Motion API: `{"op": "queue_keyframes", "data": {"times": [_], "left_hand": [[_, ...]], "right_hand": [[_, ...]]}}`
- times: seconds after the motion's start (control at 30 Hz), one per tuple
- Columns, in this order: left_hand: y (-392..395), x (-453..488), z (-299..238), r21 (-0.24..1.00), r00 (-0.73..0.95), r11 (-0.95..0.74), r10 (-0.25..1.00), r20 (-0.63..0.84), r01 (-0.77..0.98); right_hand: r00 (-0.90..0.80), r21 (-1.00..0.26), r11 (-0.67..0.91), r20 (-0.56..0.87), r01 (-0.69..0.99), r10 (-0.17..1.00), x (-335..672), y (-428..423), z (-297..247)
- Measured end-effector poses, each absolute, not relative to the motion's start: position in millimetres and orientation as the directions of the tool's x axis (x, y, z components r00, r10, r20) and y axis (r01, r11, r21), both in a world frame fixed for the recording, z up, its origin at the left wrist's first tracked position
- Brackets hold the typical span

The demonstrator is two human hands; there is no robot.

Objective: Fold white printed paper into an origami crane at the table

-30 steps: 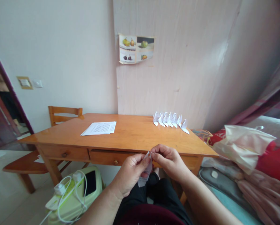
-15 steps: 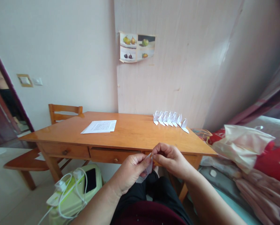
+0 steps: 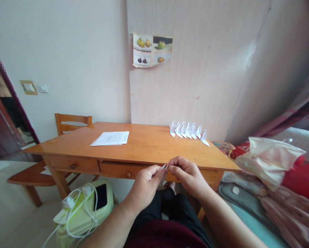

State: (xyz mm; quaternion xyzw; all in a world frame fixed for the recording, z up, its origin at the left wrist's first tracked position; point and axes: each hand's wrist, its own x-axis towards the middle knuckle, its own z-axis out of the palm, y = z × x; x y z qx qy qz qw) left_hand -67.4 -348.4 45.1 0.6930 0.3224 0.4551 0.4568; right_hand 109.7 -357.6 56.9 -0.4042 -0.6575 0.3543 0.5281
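Note:
My left hand [image 3: 145, 186] and my right hand [image 3: 187, 175] meet in front of the table's near edge, above my lap. Both pinch a small folded piece of white paper [image 3: 164, 167], of which only a thin edge shows between the fingertips. A row of several folded white paper figures [image 3: 188, 130] stands on the far right part of the wooden table [image 3: 144, 146]. A printed white sheet [image 3: 111, 138] lies flat on the table's left half.
A wooden chair [image 3: 71, 123] and a bench [image 3: 30, 177] stand left of the table. A pale green case with white cables and a phone [image 3: 83, 210] sits on the floor. Bedding and a plastic bag [image 3: 268, 160] lie at the right. Someone stands in the doorway at far left.
Both hands have risen a little with the paper. The paper's hanging lower part, seen a second ago, is now hidden behind my left hand.

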Motion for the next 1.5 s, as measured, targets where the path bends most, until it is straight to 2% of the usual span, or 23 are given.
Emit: {"op": "queue_keyframes", "data": {"times": [0.2, 0.4, 0.63, 1.0, 1.3, 1.5], "left_hand": [[-352, -65, 46, 0.887, 0.313, -0.446, 0.865, 0.392, 0.121], [-352, -65, 43, 0.850, 0.258, -0.492, 0.860, 0.441, 0.187], [-349, -67, 39, 0.831, 0.274, -0.502, 0.856, 0.438, 0.241], [-344, -68, 36, 0.920, 0.359, -0.386, 0.871, 0.336, 0.074], [-341, -69, 34, 0.961, 0.449, -0.274, 0.862, 0.234, 0.026], [-342, -66, 36, 0.986, 0.480, -0.161, 0.862, 0.163, -0.046]], "right_hand": [[-0.037, -0.892, 0.434, 0.433, 0.124, 0.901, 96, -358, 48], [0.017, -0.856, 0.458, 0.476, 0.239, 0.879, 91, -358, 42], [0.040, -0.846, 0.461, 0.488, 0.269, 0.872, 90, -359, 43], [0.000, -0.827, 0.458, 0.484, 0.325, 0.875, 95, -358, 44], [-0.043, -0.815, 0.441, 0.460, 0.377, 0.887, 98, -360, 50], [-0.046, -0.851, 0.403, 0.412, 0.337, 0.910, 99, -358, 50]]}}
